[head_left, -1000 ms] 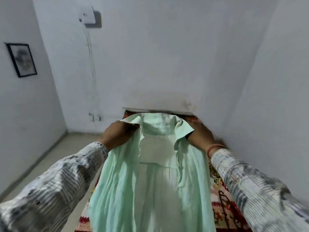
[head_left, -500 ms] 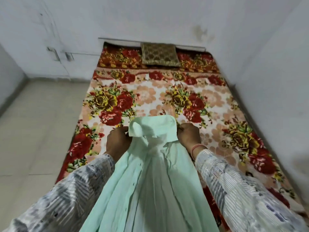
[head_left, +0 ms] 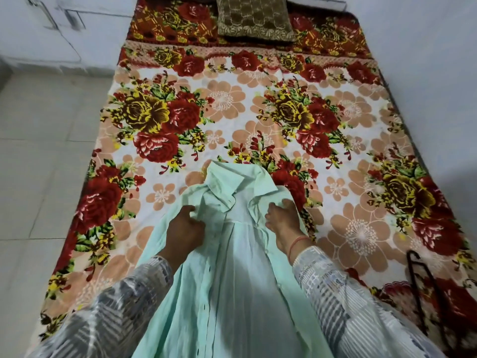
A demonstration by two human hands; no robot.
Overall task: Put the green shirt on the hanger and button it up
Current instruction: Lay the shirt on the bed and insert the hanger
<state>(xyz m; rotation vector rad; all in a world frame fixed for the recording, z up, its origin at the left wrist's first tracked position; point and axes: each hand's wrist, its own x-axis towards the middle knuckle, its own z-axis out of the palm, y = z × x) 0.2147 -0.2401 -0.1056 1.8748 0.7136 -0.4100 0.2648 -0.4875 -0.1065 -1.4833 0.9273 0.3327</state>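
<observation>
The pale green shirt [head_left: 232,267] lies on the bed, collar away from me, its front open and the inside showing. My left hand [head_left: 184,228] sits at the shirt's left shoulder, fingers and thumb curled into the fabric. At the right shoulder my right hand [head_left: 282,220] rests on the cloth beside the front edge, thumb spread out. A black hanger [head_left: 423,288] lies on the bed to the right of my right sleeve, apart from the shirt; its lower part runs out of view.
A floral blanket [head_left: 258,120] in red, yellow and peach covers the bed. A brown patterned cushion [head_left: 254,18] sits at the head end. White walls run along the far and right sides. Pale tiled floor [head_left: 46,177] lies to the left.
The shirt was held up by its shoulders in front of the wall; both hands brought it down and laid it on the bed. My view tilted down to the bed.
</observation>
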